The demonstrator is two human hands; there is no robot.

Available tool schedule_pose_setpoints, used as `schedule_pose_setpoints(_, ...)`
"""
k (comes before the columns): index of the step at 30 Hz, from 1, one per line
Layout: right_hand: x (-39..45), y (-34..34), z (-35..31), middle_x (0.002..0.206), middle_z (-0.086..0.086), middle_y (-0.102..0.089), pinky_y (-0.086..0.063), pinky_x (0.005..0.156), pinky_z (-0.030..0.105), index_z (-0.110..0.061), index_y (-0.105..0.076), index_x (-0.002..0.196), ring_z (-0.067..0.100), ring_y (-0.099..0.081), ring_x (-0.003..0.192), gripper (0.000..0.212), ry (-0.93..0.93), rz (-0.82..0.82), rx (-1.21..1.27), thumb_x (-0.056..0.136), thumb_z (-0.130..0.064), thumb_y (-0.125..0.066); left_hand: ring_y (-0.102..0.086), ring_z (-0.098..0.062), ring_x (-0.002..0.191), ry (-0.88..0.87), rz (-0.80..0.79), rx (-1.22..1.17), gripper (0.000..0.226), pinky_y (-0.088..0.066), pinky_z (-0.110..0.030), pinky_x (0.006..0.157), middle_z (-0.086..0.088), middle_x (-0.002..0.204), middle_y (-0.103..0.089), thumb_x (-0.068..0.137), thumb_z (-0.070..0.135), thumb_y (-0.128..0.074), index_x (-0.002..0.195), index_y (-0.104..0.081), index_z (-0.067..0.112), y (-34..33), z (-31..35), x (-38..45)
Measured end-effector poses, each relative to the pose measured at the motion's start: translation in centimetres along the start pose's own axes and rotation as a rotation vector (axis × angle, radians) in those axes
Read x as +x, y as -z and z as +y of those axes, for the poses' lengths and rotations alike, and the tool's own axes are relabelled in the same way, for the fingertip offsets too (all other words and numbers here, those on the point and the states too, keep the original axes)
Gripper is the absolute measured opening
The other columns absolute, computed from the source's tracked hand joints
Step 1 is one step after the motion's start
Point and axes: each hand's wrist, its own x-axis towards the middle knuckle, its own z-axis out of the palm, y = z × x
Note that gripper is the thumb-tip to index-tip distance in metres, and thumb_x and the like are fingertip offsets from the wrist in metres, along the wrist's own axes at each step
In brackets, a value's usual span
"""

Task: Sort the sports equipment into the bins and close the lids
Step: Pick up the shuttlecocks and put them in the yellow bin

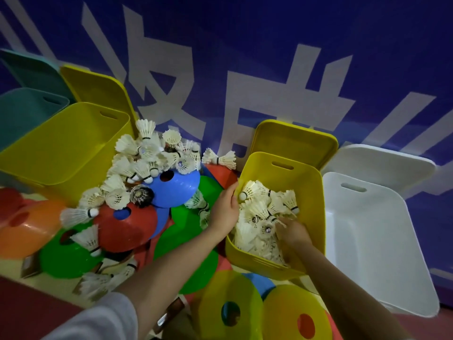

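I take the yellow bin in the middle as my landmark. My left hand rests on its left rim, fingers curled over the edge, steadying it. My right hand is down inside it among the shuttlecocks in the bin; its fingers point into the feathers, but whether they pinch one or lie spread I cannot tell, since the white feathers hide the tips.

Left of that bin lies the loose pile of shuttlecocks, heaped over the flat disc cones: a blue one, a red one, green ones and, nearer me, yellow ones. Beyond the pile, further left, a second yellow bin is tipped on its side. Right of my landmark stands a white bin, apparently with nothing in it. Behind the landmark bin its yellow lid leans on the blue wall.

I judge the shuttlecocks very light and fragile: the feather skirts crush and splay if squeezed, so I would take each by the firm cork head or scoop several loosely in cupped palms. The cones look like soft, bendy plastic, light and rather slick; I would grip a rim, or hook a finger through the centre hole, and stack them
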Motion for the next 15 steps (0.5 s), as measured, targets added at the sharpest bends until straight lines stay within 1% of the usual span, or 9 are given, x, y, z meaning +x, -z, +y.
schedule_pose_setpoints(3, -0.3, 0.9, -0.5, 0.116, 0.014, -0.064, -0.047, 0.090, 0.034, -0.012, -0.058, 0.121, 0.026, -0.059, 0.100, 0.034, 0.060, 0.045, -0.041, 0.100, -0.029, -0.038, -0.045, -0.014, 0.128, 0.016, 0.001, -0.030, 0.043, -0.036, -0.019, 0.093, 0.002, 0.143, -0.043, 0.101, 0.018, -0.038, 0.144, -0.038, 0.026, 0.0, -0.2, 0.1)
schedule_pose_setpoints(4, -0.5, 1.1, -0.5, 0.115, 0.015, -0.064, -0.048, 0.088, 0.036, -0.011, -0.057, 0.123, 0.028, -0.059, 0.100, 0.035, 0.074, 0.083, -0.024, 0.100, -0.029, -0.038, -0.044, -0.014, 0.128, 0.014, -0.009, -0.042, 0.043, -0.035, -0.019, 0.094, 0.002, 0.143, -0.042, 0.101, 0.018, -0.038, 0.144, -0.037, 0.026, -0.1, -0.2, 0.2)
schedule_pose_setpoints(5, -0.8, 1.3, -0.9, 0.119, 0.016, -0.062, -0.046, 0.090, 0.038, -0.010, -0.054, 0.128, 0.030, -0.057, 0.107, 0.037, 0.085, 0.115, -0.023, 0.099, -0.030, -0.040, -0.043, -0.014, 0.129, 0.011, -0.035, -0.055, 0.043, -0.035, -0.019, 0.095, 0.002, 0.144, -0.042, 0.101, 0.018, -0.038, 0.144, -0.037, 0.026, -0.1, -0.2, 0.3)
schedule_pose_setpoints(7, -1.7, 1.9, -1.7, 0.131, 0.017, -0.054, -0.040, 0.097, 0.039, -0.011, -0.048, 0.135, 0.033, -0.048, 0.121, 0.043, 0.107, 0.171, -0.022, 0.099, -0.033, -0.043, -0.040, -0.014, 0.133, 0.009, -0.141, -0.089, 0.044, -0.033, -0.020, 0.097, 0.002, 0.146, -0.039, 0.102, 0.021, -0.037, 0.145, -0.034, 0.028, 0.2, -0.1, 0.5)
schedule_pose_setpoints(8, -2.3, 2.2, -2.4, 0.134, 0.016, -0.051, -0.038, 0.099, 0.040, -0.012, -0.047, 0.137, 0.033, -0.045, 0.124, 0.044, 0.135, 0.205, -0.002, 0.098, -0.034, -0.044, -0.037, -0.015, 0.135, 0.013, -0.209, -0.111, 0.044, -0.031, -0.021, 0.099, 0.001, 0.148, -0.036, 0.103, 0.024, -0.036, 0.146, -0.033, 0.030, 0.8, -0.1, 0.7)
schedule_pose_setpoints(10, -4.1, 2.7, -4.7, 0.133, 0.014, -0.052, -0.040, 0.100, 0.040, -0.012, -0.049, 0.135, 0.030, -0.046, 0.124, 0.043, 0.196, 0.299, 0.086, 0.097, -0.033, -0.048, -0.034, -0.015, 0.135, 0.000, -0.308, -0.104, 0.043, -0.028, -0.024, 0.101, 0.001, 0.149, -0.034, 0.103, 0.032, -0.034, 0.146, -0.033, 0.031, 2.9, -0.2, 0.8)
schedule_pose_setpoints(11, -5.0, 2.6, -6.0, 0.131, 0.012, -0.054, -0.043, 0.099, 0.041, -0.013, -0.050, 0.134, 0.028, -0.048, 0.122, 0.041, 0.232, 0.348, 0.139, 0.097, -0.031, -0.049, -0.036, -0.014, 0.132, -0.016, -0.328, -0.073, 0.043, -0.028, -0.025, 0.101, 0.001, 0.147, -0.035, 0.103, 0.034, -0.034, 0.145, -0.034, 0.030, 4.4, -0.4, 0.8)
schedule_pose_setpoints(13, -7.0, 1.9, -8.9, 0.127, 0.007, -0.057, -0.047, 0.094, 0.043, -0.015, -0.053, 0.131, 0.022, -0.053, 0.117, 0.038, 0.326, 0.402, 0.232, 0.096, -0.031, -0.050, -0.044, -0.009, 0.117, -0.059, -0.354, -0.005, 0.043, -0.033, -0.026, 0.099, 0.001, 0.143, -0.038, 0.102, 0.037, -0.035, 0.144, -0.036, 0.029, 7.9, -1.5, 0.5)
schedule_pose_setpoints(15, -9.0, 0.6, -11.9, 0.121, 0.002, -0.059, -0.050, 0.088, 0.038, -0.016, -0.054, 0.129, 0.015, -0.055, 0.111, 0.040, 0.433, 0.394, 0.296, 0.095, -0.035, -0.047, -0.049, -0.009, 0.106, -0.094, -0.374, 0.051, 0.042, -0.040, -0.026, 0.092, -0.001, 0.137, -0.043, 0.101, 0.036, -0.040, 0.142, -0.039, 0.029, 11.7, -3.1, 0.1)
